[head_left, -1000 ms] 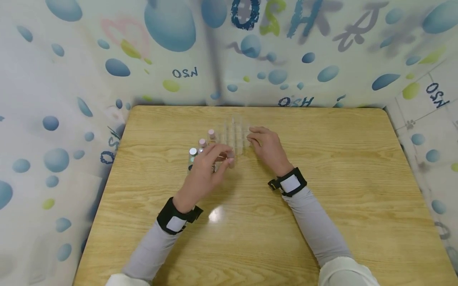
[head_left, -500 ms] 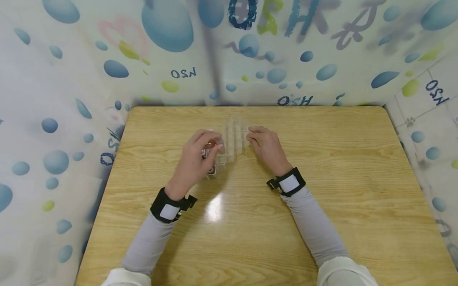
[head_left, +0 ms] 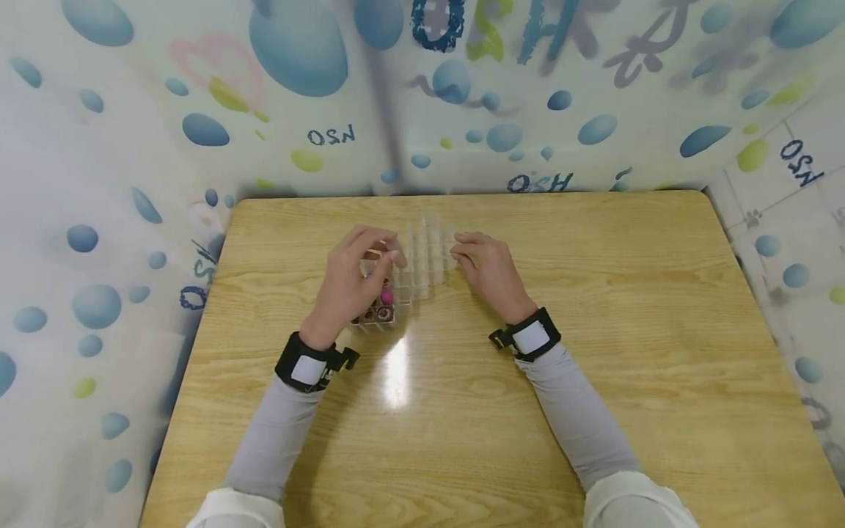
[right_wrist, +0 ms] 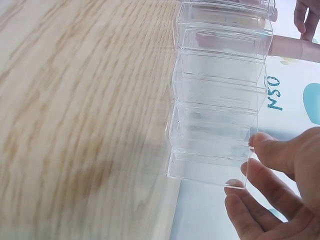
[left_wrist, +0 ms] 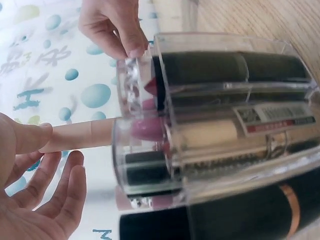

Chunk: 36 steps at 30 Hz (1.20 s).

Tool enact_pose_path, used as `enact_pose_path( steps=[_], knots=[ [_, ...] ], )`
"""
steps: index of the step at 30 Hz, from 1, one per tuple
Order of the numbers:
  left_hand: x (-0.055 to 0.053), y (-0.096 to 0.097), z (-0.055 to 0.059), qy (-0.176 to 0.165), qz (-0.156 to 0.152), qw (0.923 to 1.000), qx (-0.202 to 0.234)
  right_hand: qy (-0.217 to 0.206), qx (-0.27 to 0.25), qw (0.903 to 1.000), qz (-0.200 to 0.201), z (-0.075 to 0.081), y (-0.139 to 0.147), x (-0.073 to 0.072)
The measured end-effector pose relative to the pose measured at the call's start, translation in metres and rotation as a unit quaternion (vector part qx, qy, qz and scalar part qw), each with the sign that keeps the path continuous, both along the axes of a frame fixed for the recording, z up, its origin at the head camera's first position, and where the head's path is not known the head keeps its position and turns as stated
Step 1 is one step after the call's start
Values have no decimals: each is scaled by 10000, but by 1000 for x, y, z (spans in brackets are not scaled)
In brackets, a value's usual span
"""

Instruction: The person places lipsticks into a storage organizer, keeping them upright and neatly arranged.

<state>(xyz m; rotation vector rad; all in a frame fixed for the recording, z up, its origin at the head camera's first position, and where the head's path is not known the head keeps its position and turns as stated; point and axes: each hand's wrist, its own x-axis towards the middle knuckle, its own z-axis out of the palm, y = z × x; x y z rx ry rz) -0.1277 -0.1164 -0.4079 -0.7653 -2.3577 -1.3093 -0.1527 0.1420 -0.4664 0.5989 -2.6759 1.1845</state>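
A clear stepped lipstick organizer (head_left: 422, 268) stands on the table, its left-hand compartments filled with several lipsticks. My left hand (head_left: 346, 282) is over this filled end. In the left wrist view, its thumb and fingers pinch a pale pink lipstick tube (left_wrist: 82, 135), whose far end is hidden behind the organizer wall. Dark tubes (left_wrist: 200, 67) and a magenta lipstick (left_wrist: 147, 129) show through the clear plastic. My right hand (head_left: 487, 271) pinches the upper edge at the organizer's right end. In the right wrist view, bare clear compartments (right_wrist: 220, 70) lie beside those fingers.
The wooden table (head_left: 502, 433) spreads around the organizer. A patterned wall covering (head_left: 422, 110) rises behind its back edge. A black tube with a copper band (left_wrist: 240, 212) lies along the organizer's side in the left wrist view.
My left hand has moved left and toward the back with the pinched tube, away from the organizer's front and over its filled end. My right hand keeps its place at the organizer's edge.
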Motion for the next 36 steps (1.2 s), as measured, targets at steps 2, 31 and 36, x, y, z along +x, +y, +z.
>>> enact_pose_path(
  steps=[2, 31, 36],
  knots=[
    [-4, -1, 0, 26, 20, 10000, 42, 9, 31, 10000, -20, 1, -1, 0],
    [-46, -3, -5, -202, 178, 9996, 46, 33, 123, 9999, -40, 1, -1, 0],
    [-51, -3, -5, -411, 199, 9989, -36, 42, 121, 9999, -31, 2, -1, 0]
  ],
)
